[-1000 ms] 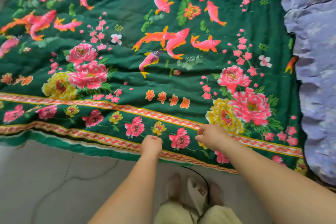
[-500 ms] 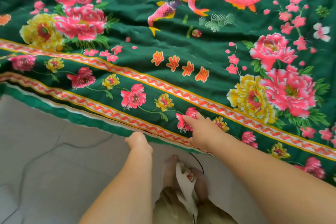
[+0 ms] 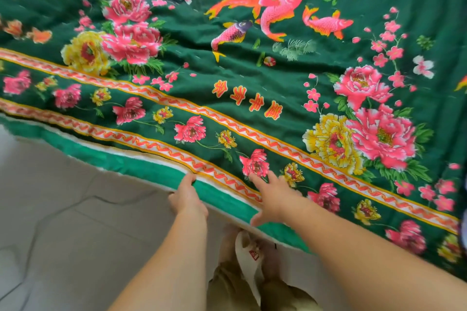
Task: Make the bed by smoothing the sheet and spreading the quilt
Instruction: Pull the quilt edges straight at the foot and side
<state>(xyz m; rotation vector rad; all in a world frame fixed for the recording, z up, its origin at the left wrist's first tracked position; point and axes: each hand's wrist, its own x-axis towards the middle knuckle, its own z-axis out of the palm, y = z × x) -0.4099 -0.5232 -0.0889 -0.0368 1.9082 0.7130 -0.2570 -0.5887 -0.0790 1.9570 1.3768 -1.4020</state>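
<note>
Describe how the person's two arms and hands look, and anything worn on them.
Both forearms are bare: no sleeves show in the head view. The left hand and right hand carry no gloves, rings, watch or bracelet that I can see. Fingernails are short and unpainted as far as the blur allows.

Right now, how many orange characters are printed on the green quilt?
4: first character, second, third, fourth, one slanting row on the quilt above its ribbon border. Others may lie out of view.

quilt (image 3: 252, 63): dark green, pink and yellow peonies, pink-orange fish at upper centre | border band (image 3: 156, 145): white with orange wave, yellow edging | hem (image 3: 141, 170): bright green | floor (image 3: 63, 222): pale grey, lower left
</note>
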